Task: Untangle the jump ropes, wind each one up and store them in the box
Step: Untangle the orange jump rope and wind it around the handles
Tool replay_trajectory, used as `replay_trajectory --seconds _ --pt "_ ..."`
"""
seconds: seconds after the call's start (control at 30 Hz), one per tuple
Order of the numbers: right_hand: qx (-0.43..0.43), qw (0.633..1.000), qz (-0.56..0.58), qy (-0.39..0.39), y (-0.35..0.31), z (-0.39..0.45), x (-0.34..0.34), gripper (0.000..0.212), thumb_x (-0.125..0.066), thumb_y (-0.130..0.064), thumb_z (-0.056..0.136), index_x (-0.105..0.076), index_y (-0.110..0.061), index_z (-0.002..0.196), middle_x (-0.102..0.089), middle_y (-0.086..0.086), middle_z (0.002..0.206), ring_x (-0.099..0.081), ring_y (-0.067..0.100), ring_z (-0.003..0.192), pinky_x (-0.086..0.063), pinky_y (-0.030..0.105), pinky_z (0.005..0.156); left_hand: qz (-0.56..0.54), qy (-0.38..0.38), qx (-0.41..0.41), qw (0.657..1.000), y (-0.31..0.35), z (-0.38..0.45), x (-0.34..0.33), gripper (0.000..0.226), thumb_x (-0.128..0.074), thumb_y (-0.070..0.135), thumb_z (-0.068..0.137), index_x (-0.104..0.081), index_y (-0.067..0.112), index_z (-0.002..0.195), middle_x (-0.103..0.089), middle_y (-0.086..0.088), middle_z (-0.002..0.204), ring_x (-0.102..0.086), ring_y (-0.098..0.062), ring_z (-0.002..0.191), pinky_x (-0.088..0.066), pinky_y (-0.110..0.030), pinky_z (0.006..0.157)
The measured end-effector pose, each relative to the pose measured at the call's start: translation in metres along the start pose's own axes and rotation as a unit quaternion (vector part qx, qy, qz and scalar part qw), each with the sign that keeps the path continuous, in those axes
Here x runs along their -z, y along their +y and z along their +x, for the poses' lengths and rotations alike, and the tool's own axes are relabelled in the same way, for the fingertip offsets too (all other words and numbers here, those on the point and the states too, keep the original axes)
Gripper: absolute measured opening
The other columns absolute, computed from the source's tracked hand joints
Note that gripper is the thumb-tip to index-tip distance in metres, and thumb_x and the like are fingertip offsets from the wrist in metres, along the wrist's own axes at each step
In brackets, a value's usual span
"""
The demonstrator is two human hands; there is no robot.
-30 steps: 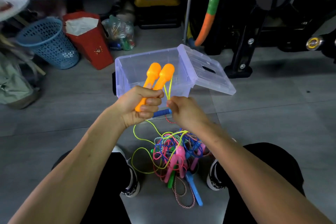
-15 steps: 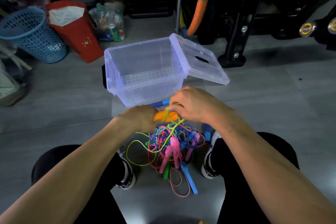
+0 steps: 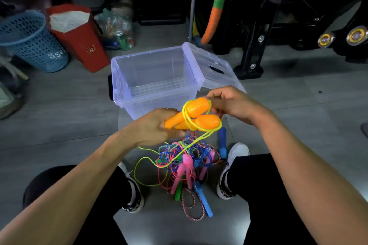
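the left hand is gripping the two orange handles side by side, fingers curled round their narrow ends, with the fat ends pointing right and away from the person. the right hand is pinching the yellow rope at the far side of the handles – its fingertips are closed on the cord just beside the upper handle's rounded end. a loop of the rope is lying around both handles, and from there the cord is running down into the pile on the floor between the person's shoes, where it is trailing out in a wide loop to the left.

the pile is sitting tangled: blue, pink, teal and red-and-white cords are crossing one another, with pink handles in the middle, a green handle poking out beneath them and a blue handle lying toward the person. another blue handle is lying just beside the right shoe.

the clear box is standing open on the floor just beyond the hands, its lid hanging back to the right – nothing is lying inside it.

a blue basket and a red bag are standing at the far left, and black gym gear is filling the far right.
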State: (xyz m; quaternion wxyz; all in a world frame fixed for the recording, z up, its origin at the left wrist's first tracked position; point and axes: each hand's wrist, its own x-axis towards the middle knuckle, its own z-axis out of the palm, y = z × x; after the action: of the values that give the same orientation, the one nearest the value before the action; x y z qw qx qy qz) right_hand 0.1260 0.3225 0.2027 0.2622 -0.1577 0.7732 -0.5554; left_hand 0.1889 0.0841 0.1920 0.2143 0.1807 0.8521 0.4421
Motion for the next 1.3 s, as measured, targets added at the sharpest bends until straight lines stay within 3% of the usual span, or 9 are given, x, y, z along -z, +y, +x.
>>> replay_trajectory --seconds 0.13,0.27,0.43,0.6,0.77,0.93,1.03,1.13,1.3 --pt "-0.012 1.000 -0.025 0.013 0.002 0.002 -0.008 0.032 -0.060 -0.031 0.094 -0.066 -0.002 0.082 -0.054 0.010 0.062 -0.051 0.017 0.059 -0.044 0.026 0.060 -0.163 0.072 0.020 0.984 0.009 -0.003 0.004 0.028 -0.072 0.022 0.077 -0.064 -0.002 0.091 -0.061 -0.005 0.069 -0.056 -0.015 0.063 -0.048 -0.029 0.065" --pt "0.009 0.992 -0.123 0.022 -0.004 0.001 -0.030 0.040 -0.048 -0.035 0.101 -0.063 -0.011 0.072 -0.047 -0.010 0.048 -0.042 0.004 0.044 -0.035 0.017 0.050 -0.245 0.222 0.076 0.941 0.006 0.000 0.020 0.025 -0.069 0.025 0.083 -0.063 0.001 0.087 -0.057 -0.001 0.061 -0.048 -0.019 0.045 -0.044 -0.027 0.051" --pt "0.057 0.963 -0.258 0.048 -0.009 -0.008 -0.030 0.038 -0.050 -0.034 0.099 -0.057 -0.013 0.068 -0.043 -0.007 0.050 -0.036 0.006 0.048 -0.030 0.026 0.051 -0.071 0.259 0.197 0.943 -0.018 0.007 0.028 0.017 -0.062 0.020 0.091 -0.061 0.012 0.076 -0.062 -0.005 0.069 -0.051 -0.019 0.046 -0.045 -0.025 0.047" --pt "0.090 0.925 -0.370 0.014 -0.016 -0.020 -0.040 0.029 -0.054 -0.033 0.096 -0.061 -0.013 0.076 -0.049 -0.004 0.056 -0.042 0.009 0.052 -0.032 0.031 0.052 0.306 0.177 0.259 0.899 -0.014 0.016 0.000 0.018 -0.053 0.026 0.094 -0.058 0.013 0.106 -0.065 -0.014 0.108 -0.061 -0.037 0.102 -0.044 -0.036 0.076" --pt "0.105 0.931 -0.345 0.056 -0.016 -0.010 -0.022 0.020 -0.064 -0.037 0.090 -0.072 -0.019 0.085 -0.067 -0.006 0.072 -0.055 0.010 0.065 -0.046 0.032 0.065 0.516 0.076 0.158 0.838 -0.009 0.024 -0.025 0.033 -0.049 0.018 0.093 -0.052 0.022 0.126 -0.061 -0.004 0.118 -0.056 -0.028 0.113 -0.041 -0.032 0.079" --pt "0.043 0.962 -0.244 0.118 -0.003 -0.001 0.011 0.025 -0.080 -0.039 0.074 -0.074 -0.015 0.077 -0.064 0.004 0.064 -0.046 0.006 0.054 -0.037 0.025 0.056 0.332 0.063 -0.050 0.940 -0.022 0.022 -0.013 0.020 -0.050 0.036 0.088 -0.062 0.034 0.104 -0.057 0.001 0.098 -0.050 -0.022 0.099 -0.048 -0.039 0.081" --pt "0.007 0.983 -0.166 0.074 -0.001 -0.003 0.012 0.024 -0.072 -0.035 0.084 -0.074 -0.011 0.081 -0.059 0.006 0.061 -0.046 0.000 0.048 -0.036 0.017 0.050 0.232 0.102 -0.127 0.959 -0.018 0.015 -0.004 0.016 -0.054 0.045 0.083 -0.055 0.031 0.090 -0.056 0.011 0.079 -0.051 -0.009 0.077 -0.051 -0.033 0.070" --pt "-0.029 0.986 -0.159 0.036 0.004 -0.002 0.007 0.022 -0.062 -0.021 0.093 -0.070 -0.010 0.076 -0.057 0.000 0.059 -0.047 0.004 0.048 -0.039 0.021 0.052 0.159 0.172 -0.081 0.969 -0.002 0.007 0.000 0.024 -0.076 0.046 0.075 -0.057 0.031 0.074 -0.059 0.015 0.064 -0.049 -0.001 0.058 -0.036 -0.008 0.056" --pt "-0.028 0.988 -0.145 0.033 0.006 -0.002 -0.012 0.027 -0.056 -0.024 0.097 -0.067 -0.018 0.074 -0.056 -0.003 0.058 -0.047 0.002 0.044 -0.041 0.016 0.050 0.061 0.216 0.041 0.974 0.015 0.001 -0.005 0.024 -0.079 0.033 0.078 -0.061 0.017 0.074 -0.068 0.001 0.059 -0.063 -0.013 0.047 -0.049 -0.020 0.053"
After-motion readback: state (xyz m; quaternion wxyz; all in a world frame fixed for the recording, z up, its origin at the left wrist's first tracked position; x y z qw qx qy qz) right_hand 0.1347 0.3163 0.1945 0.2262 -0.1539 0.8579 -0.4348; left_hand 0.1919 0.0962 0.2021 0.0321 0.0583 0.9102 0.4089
